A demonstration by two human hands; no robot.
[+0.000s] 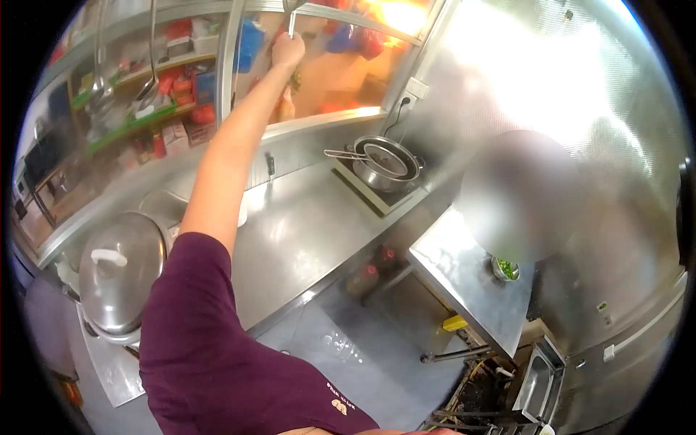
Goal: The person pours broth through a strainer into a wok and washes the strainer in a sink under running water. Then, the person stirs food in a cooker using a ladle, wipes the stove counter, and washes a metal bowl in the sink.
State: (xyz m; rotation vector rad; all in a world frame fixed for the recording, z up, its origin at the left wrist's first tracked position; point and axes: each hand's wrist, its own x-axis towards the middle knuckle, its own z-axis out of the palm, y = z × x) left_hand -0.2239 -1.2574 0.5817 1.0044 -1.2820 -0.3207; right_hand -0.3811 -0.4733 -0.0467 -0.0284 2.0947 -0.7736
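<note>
In the head view, the left hand [288, 51] was raised at the end of a straight arm, its fingers closed around the shaft of a metal utensil [291, 26] near the top edge, in front of the window frame [230, 58]. The shaft stood nearly upright above the fist; the utensil's dark, rounded upper end was cut off by the frame, so its full shape could not be told. The right hand was out of sight, and whether it held anything could not be told. The utensil looked thin and stiff, probably light and hard to break, though its smooth shaft might turn in a greasy palm; a wrapped grip on the shaft seemed the best hold. Two ladles [151, 88] hung to its left, a lidded pot [119, 279] stood beside the sleeve, and a metal pan [388, 180] sat on the far end of the counter [290, 243].
</note>
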